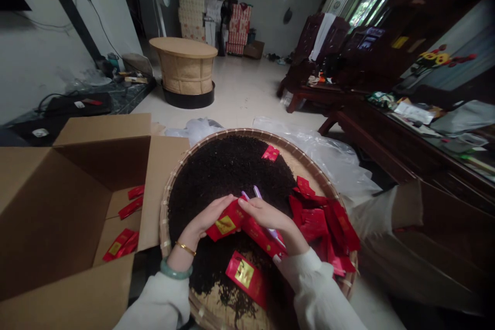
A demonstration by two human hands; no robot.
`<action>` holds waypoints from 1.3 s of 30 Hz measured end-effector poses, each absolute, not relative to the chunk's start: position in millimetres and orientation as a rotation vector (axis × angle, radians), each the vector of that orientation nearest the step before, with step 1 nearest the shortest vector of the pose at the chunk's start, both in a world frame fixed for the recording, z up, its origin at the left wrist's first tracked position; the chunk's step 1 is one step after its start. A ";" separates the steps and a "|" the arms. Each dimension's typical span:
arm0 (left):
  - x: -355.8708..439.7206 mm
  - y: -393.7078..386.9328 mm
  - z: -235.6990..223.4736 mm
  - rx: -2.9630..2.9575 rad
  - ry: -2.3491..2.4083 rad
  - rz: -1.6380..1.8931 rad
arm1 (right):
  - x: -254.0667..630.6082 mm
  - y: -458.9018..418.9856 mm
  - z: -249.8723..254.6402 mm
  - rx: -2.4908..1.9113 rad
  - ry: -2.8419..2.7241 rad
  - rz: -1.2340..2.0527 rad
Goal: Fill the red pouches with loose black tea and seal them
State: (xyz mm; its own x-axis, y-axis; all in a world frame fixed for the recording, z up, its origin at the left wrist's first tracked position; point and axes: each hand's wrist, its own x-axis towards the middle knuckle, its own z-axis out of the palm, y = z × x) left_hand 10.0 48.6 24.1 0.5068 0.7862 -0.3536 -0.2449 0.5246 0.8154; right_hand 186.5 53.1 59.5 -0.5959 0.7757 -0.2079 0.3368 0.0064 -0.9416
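Note:
A round woven bamboo tray [164, 219] holds a wide heap of dark loose tea leaves [216, 165]. Over it my left hand [211, 215] is closed around a red foil packet [226, 223] with a gold label. My right hand [268, 215] meets it at the packet's top edge, fingers closed on it. A slim purple-and-white tool [258, 193] pokes out around the right hand; its kind is partly hidden. Beneath that hand lies another red packet [259, 236]. Nearer me, a gold-labelled packet [245, 274] rests on the tea.
Many red packets [317, 221] are piled at the tray's right side, and one [270, 153] lies at its far edge. An open cardboard box [34, 227] on the left contains several packets. Clear plastic sheeting [320, 149] and a dark wooden table [410, 139] are to the right.

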 end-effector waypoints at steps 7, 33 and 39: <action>8.9 47.3 21.7 0.682 0.734 0.661 | 185.5 63.5 62.8 -1.072 -2.093 1.345; -11.6 57.9 40.8 0.203 0.699 1.066 | 136.6 -4.2 -37.2 -1.292 -2.390 0.246; -12.5 57.6 42.2 0.133 0.715 1.114 | 124.6 36.5 -49.8 -1.247 -2.491 0.006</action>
State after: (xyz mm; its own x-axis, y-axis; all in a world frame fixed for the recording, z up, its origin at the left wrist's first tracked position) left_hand -12.5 57.6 42.2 0.2458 0.8541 -0.4584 -0.7720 0.4585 0.4403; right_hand 124.6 36.5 -49.8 -0.5491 0.7763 0.3098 0.7748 0.6117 -0.1595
